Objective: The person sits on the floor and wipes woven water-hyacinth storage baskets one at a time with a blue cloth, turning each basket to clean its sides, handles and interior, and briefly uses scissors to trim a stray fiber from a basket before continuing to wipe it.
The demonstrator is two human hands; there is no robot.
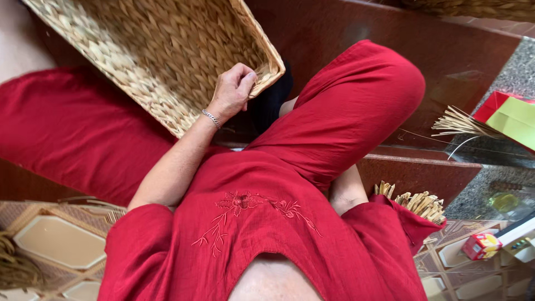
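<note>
My left hand (pixel 233 89), with a silver bracelet on the wrist, is closed on the near corner rim of a large woven straw basket (pixel 139 50). The basket is tilted and rests against my red-trousered legs. My right forearm (pixel 346 192) runs down behind my raised right thigh (pixel 356 100), and the right hand itself is hidden from view. I wear a red embroidered top.
A bundle of cut straw strips (pixel 419 204) lies by my right elbow. Dried stalks (pixel 462 124) lie beside a red and green folded box (pixel 512 116) at the right. A small red carton (pixel 480 246) and a bottle (pixel 504 202) sit lower right. A woven mat (pixel 56 241) is lower left.
</note>
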